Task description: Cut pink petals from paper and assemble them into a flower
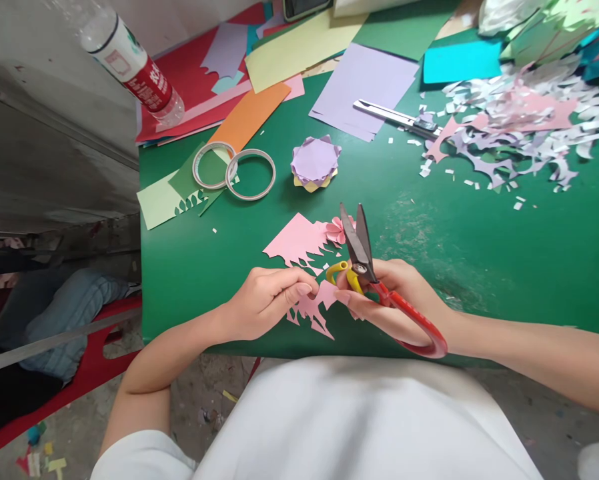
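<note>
At the green table [204, 283], the left hand [269, 303] pinches jagged pink paper [308, 308] left of the right hand [414, 283], which clasps scissors [362, 268], blades slightly parted and pointing away from the body.

Over at the far left corner of the bench [194, 280] a bottle [147, 73] stands on stacked paper [184, 75]. Nearer, two tape rolls [252, 198] lie edge over edge, with an ornament [315, 161] to their right. Behind and to the right of it, a knife [390, 115] lies partly on a sheet [362, 77], its other end by the heap of scraps [539, 110] at the right. Close to the near edge, between the left grip [272, 300] and the right grip [399, 287], is a cutting [309, 308]; the scissors [361, 268] are in the right grip.
</note>
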`<state>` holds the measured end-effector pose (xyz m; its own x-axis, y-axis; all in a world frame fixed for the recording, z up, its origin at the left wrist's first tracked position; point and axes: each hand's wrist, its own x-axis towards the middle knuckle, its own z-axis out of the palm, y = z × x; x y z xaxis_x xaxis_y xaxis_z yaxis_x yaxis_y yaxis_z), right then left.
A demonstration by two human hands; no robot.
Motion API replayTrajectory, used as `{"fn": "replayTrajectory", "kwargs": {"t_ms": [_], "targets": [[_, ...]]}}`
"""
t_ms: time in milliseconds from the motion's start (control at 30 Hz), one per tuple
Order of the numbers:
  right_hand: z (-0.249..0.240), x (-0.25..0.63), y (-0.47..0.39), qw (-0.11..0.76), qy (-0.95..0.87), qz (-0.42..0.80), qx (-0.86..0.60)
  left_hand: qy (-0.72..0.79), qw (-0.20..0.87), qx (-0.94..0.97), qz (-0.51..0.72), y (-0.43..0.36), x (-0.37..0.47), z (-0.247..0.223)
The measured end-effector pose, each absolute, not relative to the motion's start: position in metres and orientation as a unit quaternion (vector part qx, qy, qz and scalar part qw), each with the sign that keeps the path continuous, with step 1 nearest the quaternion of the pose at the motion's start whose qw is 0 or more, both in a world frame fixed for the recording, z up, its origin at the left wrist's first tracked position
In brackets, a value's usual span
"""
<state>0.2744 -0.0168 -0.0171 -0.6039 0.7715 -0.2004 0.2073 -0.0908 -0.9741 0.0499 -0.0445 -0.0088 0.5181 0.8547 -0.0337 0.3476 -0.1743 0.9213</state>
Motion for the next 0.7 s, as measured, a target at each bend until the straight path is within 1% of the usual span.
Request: {"fn": "replayTrajectory", "kwargs": {"t_ms": [100, 267, 367, 567, 700], "targets": [[-0.018, 0.275, -0.017, 0.22, -0.632, 0.632, -0.39, 0.401, 0.497, 0.725, 0.259, -0.045, 0.051, -0.009], [-0.017, 0.275, -0.017, 0.221, -0.637, 0.626, -0.392, 0.404, 0.452, 0.747, 0.272, -0.045, 0.053, -0.01], [-0.015, 0.275, -0.016, 0.217, -0.626, 0.635, -0.397, 0.414, 0.456, 0.737, 0.279, -0.045, 0.052, -0.009], [-0.02, 0.282, -0.009, 0.192, -0.635, 0.662, -0.349, 0.485, 0.479, 0.656, 0.325, -0.043, 0.046, -0.005], [-0.027, 0.287, -0.009, 0.191, -0.68, 0.634, -0.315, 0.517, 0.491, 0.596, 0.369, -0.041, 0.043, -0.001]]}}
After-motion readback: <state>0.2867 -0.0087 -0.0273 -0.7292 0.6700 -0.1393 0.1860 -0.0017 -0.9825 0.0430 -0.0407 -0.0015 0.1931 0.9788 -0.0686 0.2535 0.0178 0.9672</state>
